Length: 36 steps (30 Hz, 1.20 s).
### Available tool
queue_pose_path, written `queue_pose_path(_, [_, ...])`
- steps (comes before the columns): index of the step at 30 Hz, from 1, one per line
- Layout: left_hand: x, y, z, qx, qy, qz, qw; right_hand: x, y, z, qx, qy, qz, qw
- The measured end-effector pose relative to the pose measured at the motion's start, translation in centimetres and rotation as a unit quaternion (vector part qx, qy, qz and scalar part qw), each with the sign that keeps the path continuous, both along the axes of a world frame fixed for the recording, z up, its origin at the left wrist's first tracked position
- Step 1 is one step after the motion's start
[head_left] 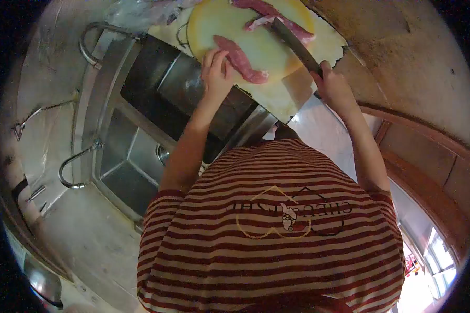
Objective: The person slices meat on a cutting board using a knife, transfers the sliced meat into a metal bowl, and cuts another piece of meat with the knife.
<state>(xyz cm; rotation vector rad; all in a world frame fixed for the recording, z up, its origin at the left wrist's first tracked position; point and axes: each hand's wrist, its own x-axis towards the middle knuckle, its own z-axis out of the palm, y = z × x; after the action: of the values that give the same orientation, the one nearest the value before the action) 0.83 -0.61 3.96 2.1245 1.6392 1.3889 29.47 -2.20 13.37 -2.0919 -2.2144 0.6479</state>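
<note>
A strip of raw red meat (241, 62) lies on a round, yellowish cutting board (214, 21). My left hand (217, 72) is at its near-left edge, fingers bent and closed on the meat. A knife (300, 49) is in my right hand (335, 87), whose fingers are wrapped round the handle. Its long dark blade points up and to the left across the board. The blade's tip overlaps a second stretch of raw meat (277, 20) near the far right of the board; whether it touches that meat I cannot tell.
Left of the board are metal sink basins (128, 151) with curved faucets (70, 169). Clear plastic (136, 15) lies beyond the board's left side. A metal bowl (42, 281) is at the lower left. A brown wooden frame (418, 130) runs along the right.
</note>
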Motion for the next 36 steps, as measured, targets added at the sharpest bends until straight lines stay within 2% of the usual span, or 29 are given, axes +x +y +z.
queue_pose_path(3, [0.0, 1.7, 0.0, -0.005, 0.025, 0.000, 1.000, -1.7, -0.5, 1.1, -0.006, -0.013, 0.035, 0.999])
queue_pose_path(6, [-0.4, 2.8, -1.0, 0.022, 0.074, -0.030, 0.997, -3.0, -1.1, -1.6, 0.064, 0.042, 0.105, 0.992])
queue_pose_path(13, [-0.1, 2.7, -1.7, 0.043, 0.062, 0.010, 0.997, -8.2, 1.2, -1.9, 0.097, 0.016, 0.226, 0.969])
queue_pose_path(17, [-0.3, 2.6, -1.9, 0.022, 0.065, 0.018, 0.997, -8.1, 1.6, -1.5, 0.097, -0.004, 0.249, 0.964])
queue_pose_path(19, [-0.2, 2.8, -1.8, 0.018, 0.067, 0.023, 0.997, -8.2, 1.9, -1.0, 0.054, -0.037, 0.248, 0.966])
queue_pose_path(23, [0.0, 2.9, -1.9, 0.050, 0.045, 0.036, 0.997, -8.6, 3.0, -2.3, 0.058, -0.031, 0.271, 0.960])
queue_pose_path(26, [0.1, 3.0, -1.8, 0.054, 0.037, 0.042, 0.997, -10.7, 4.5, -2.9, 0.042, 0.007, 0.269, 0.962])
queue_pose_path(28, [0.1, 2.8, -1.9, 0.045, 0.029, 0.040, 0.998, -12.1, 5.6, -3.4, 0.079, 0.078, 0.273, 0.956])
queue_pose_path(31, [0.1, 2.9, -2.0, 0.016, 0.006, 0.026, 1.000, -15.6, 8.2, -5.0, 0.102, 0.096, 0.252, 0.958])
queue_pose_path(34, [0.0, 3.0, -1.9, 0.031, 0.041, 0.025, 0.998, -16.6, 10.0, -5.4, 0.108, 0.114, 0.256, 0.954])
queue_pose_path(36, [0.1, 3.0, -1.9, 0.064, 0.018, 0.021, 0.998, -14.7, 9.2, -5.7, 0.107, 0.131, 0.248, 0.954])
